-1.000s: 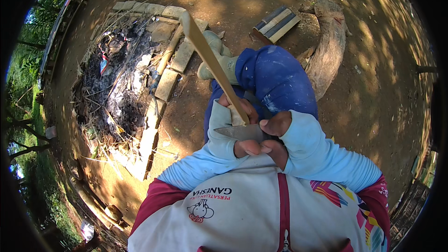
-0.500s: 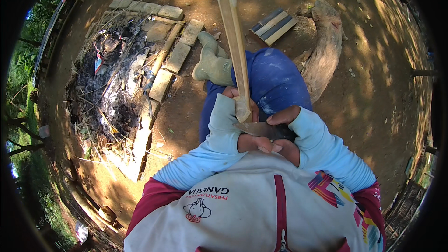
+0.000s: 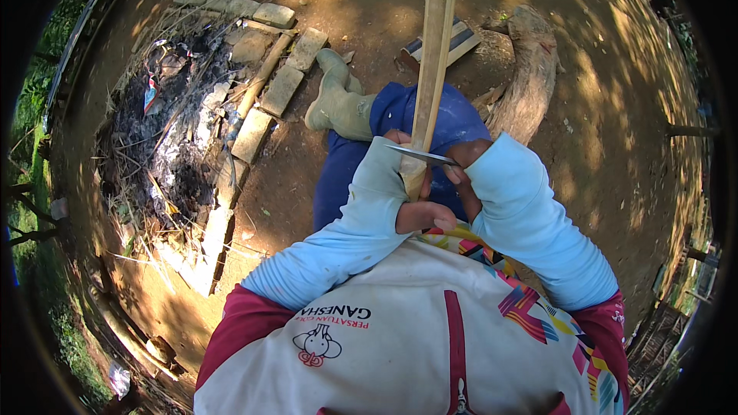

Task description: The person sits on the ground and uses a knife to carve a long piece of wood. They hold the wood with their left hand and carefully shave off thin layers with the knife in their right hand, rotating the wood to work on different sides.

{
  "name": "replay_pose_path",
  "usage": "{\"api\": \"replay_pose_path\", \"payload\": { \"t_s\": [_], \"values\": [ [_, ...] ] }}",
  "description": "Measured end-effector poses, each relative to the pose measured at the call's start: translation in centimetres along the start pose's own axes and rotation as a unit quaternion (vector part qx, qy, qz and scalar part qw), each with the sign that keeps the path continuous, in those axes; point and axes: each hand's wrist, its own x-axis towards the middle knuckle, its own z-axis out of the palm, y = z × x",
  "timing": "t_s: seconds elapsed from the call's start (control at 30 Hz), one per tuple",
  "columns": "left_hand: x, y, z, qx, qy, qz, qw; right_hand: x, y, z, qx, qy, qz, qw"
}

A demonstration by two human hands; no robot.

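A long piece of carved pale wood point(image 3: 433, 69) stands tilted up in front of me, its lower end in front of my chest. My left hand point(image 3: 420, 217) is closed around that lower end, the thumb stretched toward the right. In my right hand point(image 3: 469, 173) is a knife, its thin blade point(image 3: 421, 155) lying crosswise against the wood a little above its lower end. The knife's handle is hidden inside the right fist. Both hands are over my bent legs in blue trousers point(image 3: 460, 114).
To the left lies a bed of ash and charred scraps point(image 3: 173, 131) edged with bricks point(image 3: 282, 90). A thick log point(image 3: 530, 77) rests at the right, beside a striped wooden block point(image 3: 461, 42). My green rubber boots point(image 3: 338, 104) are on the dirt ground.
The knife has risen from below the wood's lower end to lie across it, its blade now seen edge-on. The wood has swung right and sits lower between the hands.
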Motion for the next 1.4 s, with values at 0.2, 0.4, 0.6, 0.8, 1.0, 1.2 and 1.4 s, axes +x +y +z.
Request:
{"api": "replay_pose_path", "payload": {
  "t_s": [0.2,0.4,0.6,0.8,1.0,1.2,1.4],
  "values": [
    [0.2,0.2,-0.3,0.037,-0.023,-0.029,0.999,-0.3,0.6,0.3,0.156,-0.041,0.089,0.983],
    [0.3,0.1,-0.2,0.043,-0.018,-0.013,0.999,-0.3,0.6,0.1,0.173,0.016,0.057,0.983],
    [0.1,0.4,0.1,0.030,-0.006,-0.005,1.000,-0.6,0.6,0.5,0.032,-0.034,0.036,0.998],
    [0.1,0.6,-0.1,-0.013,-0.014,-0.029,0.999,-1.0,0.4,0.2,0.261,-0.006,0.125,0.957],
    [-0.1,0.0,-0.2,0.007,-0.013,-0.004,1.000,-1.2,0.2,0.9,0.114,0.013,0.055,0.992],
    [-0.2,1.4,0.1,-0.005,-0.027,-0.030,0.999,-1.4,0.6,1.1,0.296,-0.019,0.088,0.951],
    [-0.3,0.6,0.0,-0.007,-0.008,-0.031,0.999,-1.8,0.0,0.8,0.288,0.037,0.136,0.947]
  ]
}}
